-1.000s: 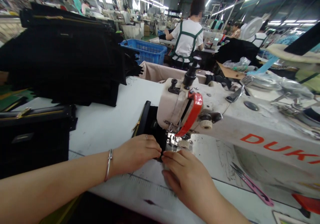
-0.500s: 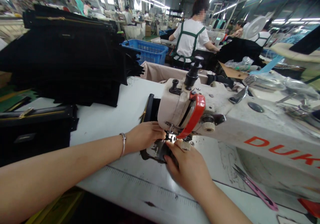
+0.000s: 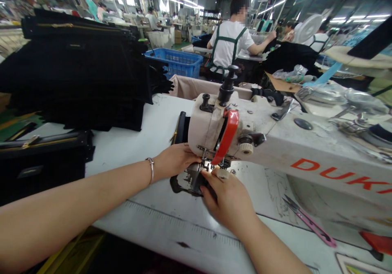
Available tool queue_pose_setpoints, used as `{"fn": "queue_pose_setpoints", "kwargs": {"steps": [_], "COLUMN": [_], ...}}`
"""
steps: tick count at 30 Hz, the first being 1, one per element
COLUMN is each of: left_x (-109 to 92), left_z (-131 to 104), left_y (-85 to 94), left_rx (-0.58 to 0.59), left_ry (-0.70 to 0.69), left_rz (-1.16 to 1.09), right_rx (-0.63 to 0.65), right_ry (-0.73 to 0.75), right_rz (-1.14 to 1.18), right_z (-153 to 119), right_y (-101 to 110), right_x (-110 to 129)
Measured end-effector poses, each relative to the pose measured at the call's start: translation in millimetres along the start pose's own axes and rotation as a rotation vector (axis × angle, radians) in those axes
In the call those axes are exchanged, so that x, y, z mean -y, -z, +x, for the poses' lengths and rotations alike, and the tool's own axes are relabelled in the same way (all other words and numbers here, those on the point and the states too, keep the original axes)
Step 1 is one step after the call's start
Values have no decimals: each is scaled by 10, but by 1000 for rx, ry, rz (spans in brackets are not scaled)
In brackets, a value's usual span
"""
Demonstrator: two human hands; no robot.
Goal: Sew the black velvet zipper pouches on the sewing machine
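I have my left hand (image 3: 174,159) and right hand (image 3: 231,194) nearly meeting below the sewing machine head (image 3: 203,123); I can't tell whether either grips anything. The black zippered piece (image 3: 181,128) lies on the surface (image 3: 150,139) just beyond the left hand, partly hidden.

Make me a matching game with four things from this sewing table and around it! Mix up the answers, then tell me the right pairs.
Things:
1. Thread snips
2. Bangle
3. Plastic basket
4. Black zippered piece

Clues:
A. Blue, beyond the sewing machine
B. Partly hidden behind the machine's head
C. Silver-coloured, around the wrist of the left hand
D. Pink-handled, lying to the right of the right hand

Right pairs: 1-D, 2-C, 3-A, 4-B
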State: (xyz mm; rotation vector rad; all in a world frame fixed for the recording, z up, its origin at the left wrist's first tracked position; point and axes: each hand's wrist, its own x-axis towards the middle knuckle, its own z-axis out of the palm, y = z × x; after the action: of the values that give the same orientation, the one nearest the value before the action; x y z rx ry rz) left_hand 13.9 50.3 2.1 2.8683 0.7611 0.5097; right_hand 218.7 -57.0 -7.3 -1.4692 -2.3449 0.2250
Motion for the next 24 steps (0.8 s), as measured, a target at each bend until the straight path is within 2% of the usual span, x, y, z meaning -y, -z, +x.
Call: {"fn": "queue_pose_setpoints", "kwargs": {"steps": [4,8,10,14,18,24], "left_x": [-179,-575,-787,-1056,-1075,-830], "left_z": [-153,-434,-561,-706,-726,-649], "left_y": [177,336,331,165,31,58], "left_rx": [79,215,212,89,4,-13], "left_ry": [148,203,191,161,77,2], "left_rz": [98,-24,-59,-41,-41,-80], "right_rx": [-26,-72,-71,-75,-73,-69], "right_ry": [17,43,71,166,218,194], "right_rz": [73,119,123,124,146,144], "right_z": [-19,-56,-76,-119,-152,-144], "right_y": [14,29,34,33,34,27], "right_x": [-17,-40,-46,-46,-32,-28]}}
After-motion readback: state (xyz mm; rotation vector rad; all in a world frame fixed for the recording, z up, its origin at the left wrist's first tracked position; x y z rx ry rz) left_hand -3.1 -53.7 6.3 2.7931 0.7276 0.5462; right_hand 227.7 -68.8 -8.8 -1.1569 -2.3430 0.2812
